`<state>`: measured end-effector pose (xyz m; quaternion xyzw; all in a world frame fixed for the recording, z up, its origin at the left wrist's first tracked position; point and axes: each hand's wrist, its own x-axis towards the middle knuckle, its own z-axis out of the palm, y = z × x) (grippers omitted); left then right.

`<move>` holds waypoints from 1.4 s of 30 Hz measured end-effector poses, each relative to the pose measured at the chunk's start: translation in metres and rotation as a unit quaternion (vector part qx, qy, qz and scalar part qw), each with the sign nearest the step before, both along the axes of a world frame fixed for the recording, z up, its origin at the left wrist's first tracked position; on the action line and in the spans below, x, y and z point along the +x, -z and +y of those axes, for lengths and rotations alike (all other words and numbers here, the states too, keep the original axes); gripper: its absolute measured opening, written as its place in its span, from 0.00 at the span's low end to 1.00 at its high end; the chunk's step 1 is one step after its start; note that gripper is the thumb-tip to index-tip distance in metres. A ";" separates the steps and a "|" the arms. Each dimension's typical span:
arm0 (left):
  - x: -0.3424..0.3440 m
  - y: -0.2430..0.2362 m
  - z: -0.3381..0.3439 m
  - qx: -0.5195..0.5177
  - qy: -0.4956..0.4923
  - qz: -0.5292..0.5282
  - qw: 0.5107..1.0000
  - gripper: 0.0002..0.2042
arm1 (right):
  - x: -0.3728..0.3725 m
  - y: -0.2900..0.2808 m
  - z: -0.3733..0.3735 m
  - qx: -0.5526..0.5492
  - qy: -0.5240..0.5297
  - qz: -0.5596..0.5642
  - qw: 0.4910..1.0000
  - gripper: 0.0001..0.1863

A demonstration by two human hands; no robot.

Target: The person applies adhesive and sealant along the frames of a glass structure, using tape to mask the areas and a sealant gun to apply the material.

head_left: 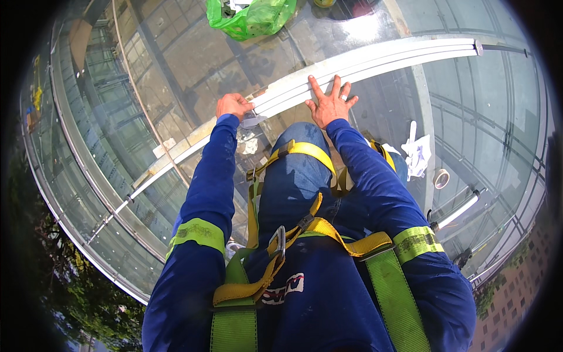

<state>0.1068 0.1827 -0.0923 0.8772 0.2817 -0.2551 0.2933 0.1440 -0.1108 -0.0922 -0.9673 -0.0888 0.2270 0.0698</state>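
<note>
The right hand (332,105) is being pressed flat on the long white metal rail (363,64), fingers (337,87) spread open, nothing gripped. The rail is lying across the glass roof (193,64), running from upper right down to lower left, just in front of the knee. The left hand (233,105) is being held at the rail's near edge, fingers curled closed over a small pale scrap of film or tape (253,119); whether it is truly pinched cannot be told. Blue sleeves with reflective yellow-green bands are being worn, and a yellow and green safety harness (305,234) with a metal carabiner (278,240) is being worn over blue trousers. A white rag (417,154) and a roll of tape (441,178) are lying on the glass to the right, well apart from the hands. A green plastic bag (252,17) is sitting on the glass beyond the rail. Crumpled white bits (249,142) are lying just below the left hand.
</note>
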 end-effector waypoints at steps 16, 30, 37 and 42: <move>-0.105 0.055 0.049 0.173 -0.315 0.035 0.933 0.60 | 0.019 -0.015 0.058 0.217 -0.030 -0.010 0.976 0.25; -0.088 0.018 0.024 0.071 -0.257 0.182 0.946 0.80 | -0.003 0.022 0.158 0.148 -0.058 0.080 0.984 0.15; -0.087 0.012 0.026 0.065 -0.243 0.194 0.948 0.79 | -0.006 0.024 0.158 0.156 -0.090 0.043 0.983 0.15; -0.088 0.017 0.025 0.075 -0.249 0.173 0.950 0.79 | -0.010 0.025 0.156 0.148 -0.107 0.009 0.983 0.14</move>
